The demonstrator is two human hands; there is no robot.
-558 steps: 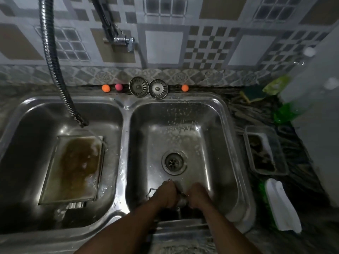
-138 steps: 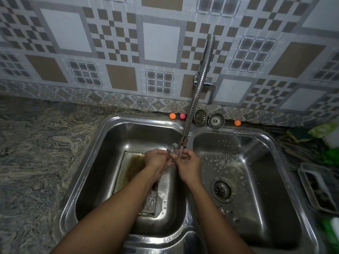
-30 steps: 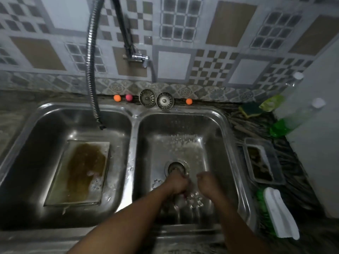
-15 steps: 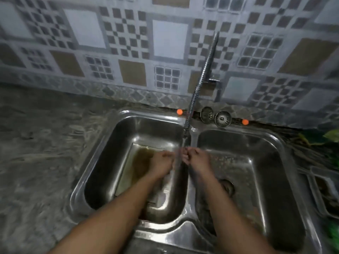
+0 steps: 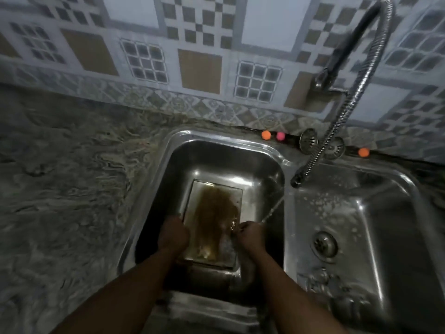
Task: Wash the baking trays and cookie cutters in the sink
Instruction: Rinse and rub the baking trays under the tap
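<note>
A metal baking tray (image 5: 214, 213) smeared with brown residue lies in the left basin (image 5: 216, 160) of a steel double sink. My left hand (image 5: 173, 236) grips the tray's left rim. My right hand (image 5: 250, 235) is closed at the tray's right rim, where a thin stream of water from the hose nozzle (image 5: 297, 182) lands. Small metal cookie cutters (image 5: 325, 283) lie blurred among foam at the front of the right basin (image 5: 385, 213).
The flexible faucet hose (image 5: 346, 109) hangs from the tiled wall over the divider between the basins. Two drain strainers (image 5: 308, 141) and small orange and pink balls (image 5: 266, 135) sit on the back ledge. A marbled stone counter (image 5: 72, 189) spreads to the left.
Both hands dropped from under the nozzle, where they were together, and spread to the two sides of the tray. The view has shifted left over the left basin.
</note>
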